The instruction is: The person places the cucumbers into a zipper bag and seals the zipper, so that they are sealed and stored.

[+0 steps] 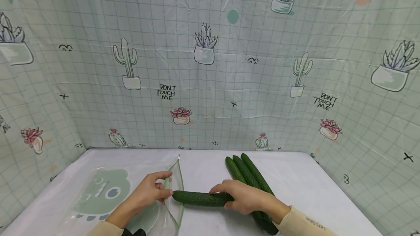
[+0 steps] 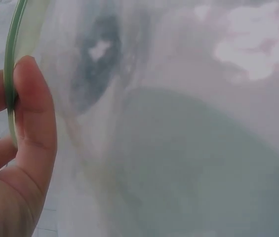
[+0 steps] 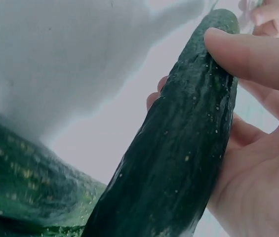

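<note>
A clear zip bag [image 1: 108, 177] printed with a green cartoon creature lies on the left, its green-edged mouth spread apart toward the right. My left hand [image 1: 147, 192] pinches one edge of that mouth; in the left wrist view the thumb [image 2: 34, 108] presses the green rim [image 2: 9, 64] against the fingers. From the right, my right hand [image 1: 244, 196] grips a dark green cucumber [image 1: 200, 198], held level with its far end at the bag's mouth, close to the left fingertips. The right wrist view shows thumb and fingers on either side of the cucumber [image 3: 179, 133].
Three more cucumbers [image 1: 251, 172] lie side by side on the white table [image 1: 305, 185], partly under my right forearm. A grid-patterned curtain [image 1: 210, 75] with cactus drawings hangs behind the table and at both sides.
</note>
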The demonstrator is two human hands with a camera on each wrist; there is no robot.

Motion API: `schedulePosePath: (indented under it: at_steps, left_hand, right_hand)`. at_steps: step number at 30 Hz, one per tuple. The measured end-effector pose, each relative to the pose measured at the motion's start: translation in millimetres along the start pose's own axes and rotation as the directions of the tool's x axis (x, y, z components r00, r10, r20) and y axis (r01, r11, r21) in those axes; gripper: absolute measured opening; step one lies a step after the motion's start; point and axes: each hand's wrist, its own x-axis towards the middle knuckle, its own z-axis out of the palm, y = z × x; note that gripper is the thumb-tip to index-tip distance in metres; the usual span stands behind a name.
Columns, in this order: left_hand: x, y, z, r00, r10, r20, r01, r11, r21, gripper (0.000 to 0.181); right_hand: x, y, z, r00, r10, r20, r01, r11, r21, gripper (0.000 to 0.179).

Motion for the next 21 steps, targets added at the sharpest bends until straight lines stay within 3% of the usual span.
schedulePosePath:
  at_steps: [9, 21]
  left_hand:
    - [-0.5, 3.7, 0.8, 0.999, 0.024, -0.048, -0.026, 0.999, -0.026, 0.072]
    - [-2.0, 6.9, 5.5, 0.993, 0.053, -0.108, -0.051, 0.998, 0.021, 0.071]
  right_hand:
    - [4.7, -10, 7, 0.994, -0.106, 0.019, 0.107, 0.993, -0.045, 0.054]
    - [22.7, -28, 17, 0.989, -0.148, 0.019, 0.149, 0.987, -0.054, 0.051]
